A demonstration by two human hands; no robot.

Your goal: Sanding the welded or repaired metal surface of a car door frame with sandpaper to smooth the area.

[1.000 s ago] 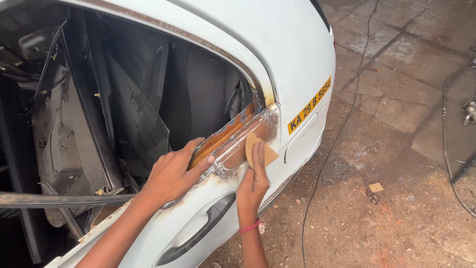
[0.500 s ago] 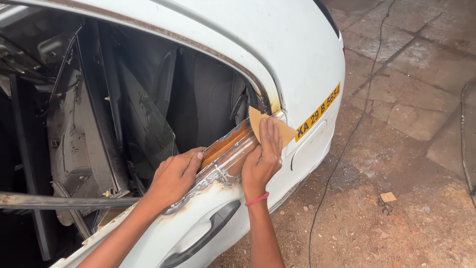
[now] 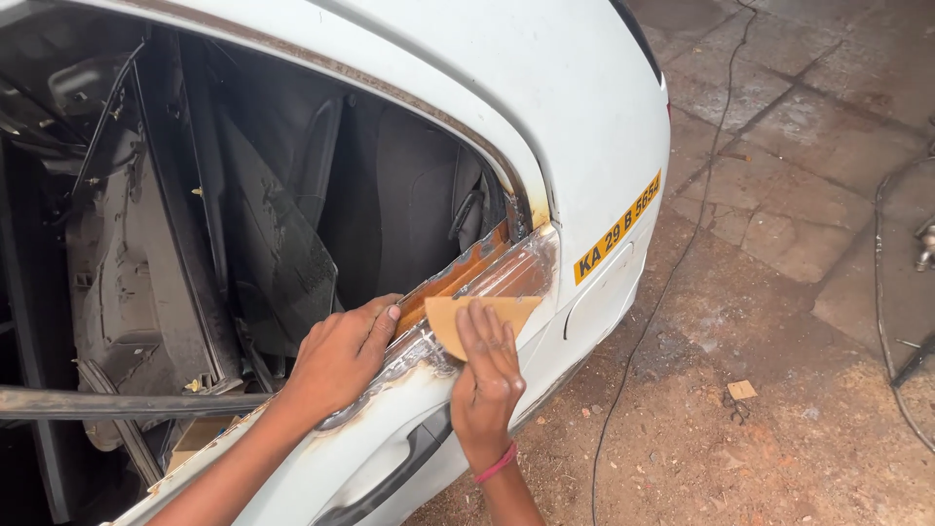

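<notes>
My right hand (image 3: 485, 380) presses a tan sheet of sandpaper (image 3: 477, 317) flat against the bare, rusty strip (image 3: 506, 278) along the top of a white car door (image 3: 390, 443), just below the window opening. A pink band circles that wrist. My left hand (image 3: 341, 356) rests on the window sill of the door, fingers curled over its inner edge, beside the sanded metal. A black door handle (image 3: 390, 477) sits below both hands.
The white car body (image 3: 545, 107) carries a yellow plate strip (image 3: 617, 229) on its rear side. The stripped dark cabin (image 3: 195, 224) shows through the window opening. A thin cable (image 3: 672, 263) runs across the dirt and stone floor, with a small wood scrap (image 3: 741, 390).
My right hand slid the sandpaper back down and to the left along the bare strip after reaching the upper rear corner. The left hand stayed on the sill.
</notes>
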